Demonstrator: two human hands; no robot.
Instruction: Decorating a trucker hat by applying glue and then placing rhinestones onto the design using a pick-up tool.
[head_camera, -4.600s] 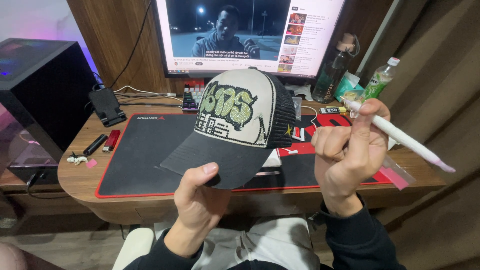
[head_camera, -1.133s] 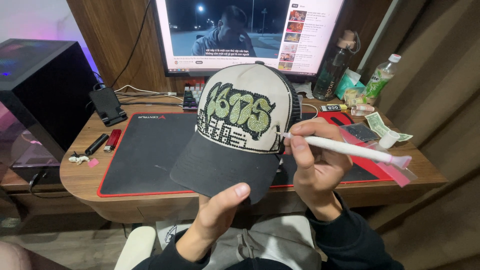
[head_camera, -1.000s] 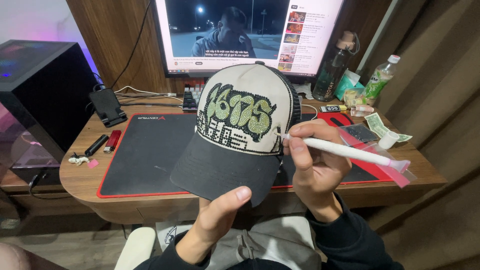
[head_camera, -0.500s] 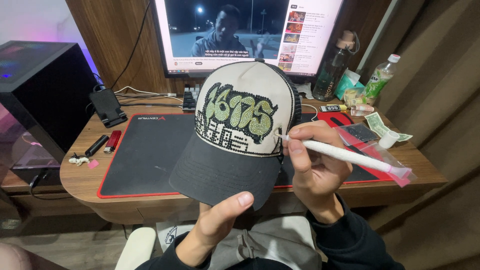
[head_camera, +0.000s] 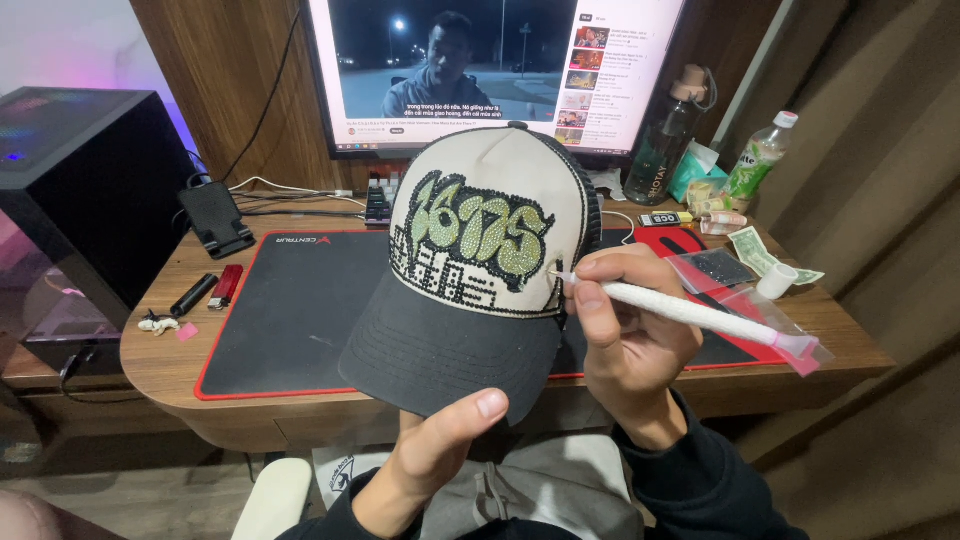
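Cap and pen over the table

My left hand (head_camera: 440, 455) propped the rhinestone cap (head_camera: 480, 260) from beneath; my right hand (head_camera: 630, 330) pinched the white pen (head_camera: 690, 315), tip touching it.

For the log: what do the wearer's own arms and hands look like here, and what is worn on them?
Both hands are bare: no gloves, rings or watch show. The right hand comes out of a dark, black-looking long sleeve with a loose cuff at the wrist. The left hand is bare to the wrist, with dark sleeve fabric just visible below it.
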